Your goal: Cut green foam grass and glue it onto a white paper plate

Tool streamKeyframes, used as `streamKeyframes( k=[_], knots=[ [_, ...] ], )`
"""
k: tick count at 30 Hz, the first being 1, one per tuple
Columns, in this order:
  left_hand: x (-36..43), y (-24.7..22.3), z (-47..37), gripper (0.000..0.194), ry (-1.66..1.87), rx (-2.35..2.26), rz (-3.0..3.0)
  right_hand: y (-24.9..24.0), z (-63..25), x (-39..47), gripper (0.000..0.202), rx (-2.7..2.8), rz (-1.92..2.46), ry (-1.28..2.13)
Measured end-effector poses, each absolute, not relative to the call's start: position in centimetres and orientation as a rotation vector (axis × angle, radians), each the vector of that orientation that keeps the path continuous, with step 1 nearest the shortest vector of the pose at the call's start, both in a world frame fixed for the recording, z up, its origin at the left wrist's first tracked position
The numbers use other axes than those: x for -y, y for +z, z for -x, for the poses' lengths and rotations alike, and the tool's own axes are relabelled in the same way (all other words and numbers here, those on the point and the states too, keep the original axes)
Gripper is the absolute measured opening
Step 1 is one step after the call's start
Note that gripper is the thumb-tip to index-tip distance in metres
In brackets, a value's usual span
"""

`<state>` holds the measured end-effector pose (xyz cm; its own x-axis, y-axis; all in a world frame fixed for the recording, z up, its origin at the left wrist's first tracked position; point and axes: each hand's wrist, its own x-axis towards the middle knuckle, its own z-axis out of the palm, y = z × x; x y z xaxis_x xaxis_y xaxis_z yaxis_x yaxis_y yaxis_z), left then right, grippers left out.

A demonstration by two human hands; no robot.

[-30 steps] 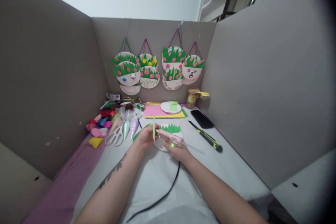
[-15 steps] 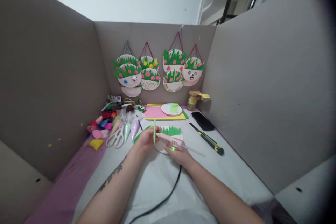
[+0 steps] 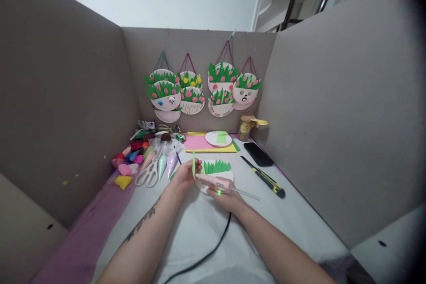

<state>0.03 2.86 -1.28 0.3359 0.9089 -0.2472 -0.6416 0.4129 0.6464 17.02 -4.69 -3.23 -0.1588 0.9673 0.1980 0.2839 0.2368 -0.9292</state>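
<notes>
My left hand [image 3: 185, 175] pinches a narrow light green paper strip [image 3: 194, 164], held upright and seen nearly edge-on. Wrapped in my right hand [image 3: 226, 197] is a pink hot glue gun [image 3: 214, 182], its nozzle pointing left at the lower part of the strip. A clear glue stick [image 3: 246, 194] sticks out of its back, and a green light glows on its body. Under both hands lies a white paper plate [image 3: 226, 175] with a row of green paper grass [image 3: 217, 167] along it; my hands and the gun cover part of the plate.
White scissors [image 3: 148, 176], piping bags [image 3: 162, 165] and colourful clay packs [image 3: 124, 169] lie at the left. To the right are a utility knife [image 3: 266, 180] and a black phone [image 3: 258, 154]. Coloured paper [image 3: 199, 143] lies behind; decorated plates [image 3: 167, 95] hang on the back panel. A black cord [image 3: 213, 252] runs frontward.
The glue gun's nozzle has moved slightly down and left, to a lower spot by the green strip. Both hands keep their hold, and the view has shifted slightly.
</notes>
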Motion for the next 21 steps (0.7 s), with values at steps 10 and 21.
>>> streamKeyframes(
  k=[10, 21],
  knots=[
    [-3.61, -1.86, 0.42, 0.007, 1.087, -0.627, -0.424, -3.58, -17.13, 4.55, 0.010, 1.693, 1.179, 0.963],
    [-3.09, -1.24, 0.10, 0.009, 1.122, -0.719, -0.426, -3.49, -17.20, 4.65, 0.010, 1.744, 1.152, 0.952]
  ],
)
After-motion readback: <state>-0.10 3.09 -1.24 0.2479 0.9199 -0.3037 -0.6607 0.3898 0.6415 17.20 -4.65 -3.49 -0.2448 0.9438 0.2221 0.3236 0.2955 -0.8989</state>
